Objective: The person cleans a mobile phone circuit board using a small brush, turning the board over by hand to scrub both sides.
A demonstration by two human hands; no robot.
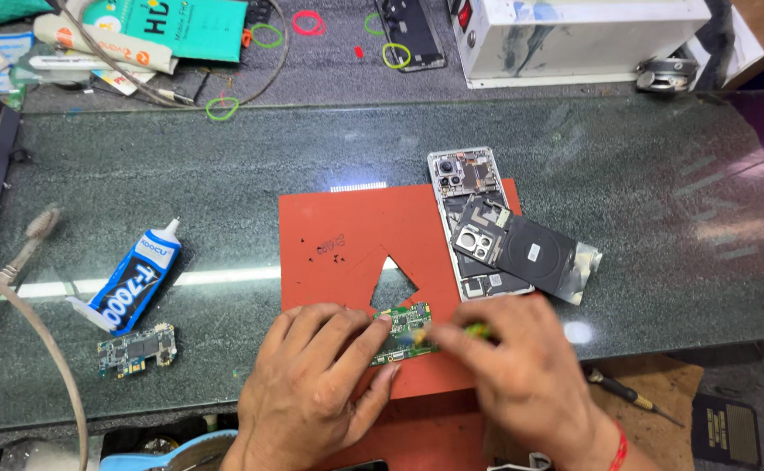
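A small green circuit board [405, 333] lies on a red mat [347, 253] with a star-shaped hole cut in it. My left hand [312, 392] presses fingers on the board's left edge, holding it down. My right hand [526, 371] grips a thin tool with a green handle [478, 330], its tip on the board. An opened phone [473, 222] with its back off lies on the mat's right side, a black round coil part [534, 253] resting across it.
A blue glue tube [137, 279] and another small circuit board [136, 347] lie at left on the dark glass top. A screwdriver [630, 394] lies at lower right. Rubber bands, packets, a phone frame [412, 33] and a white box [574, 35] stand at the back.
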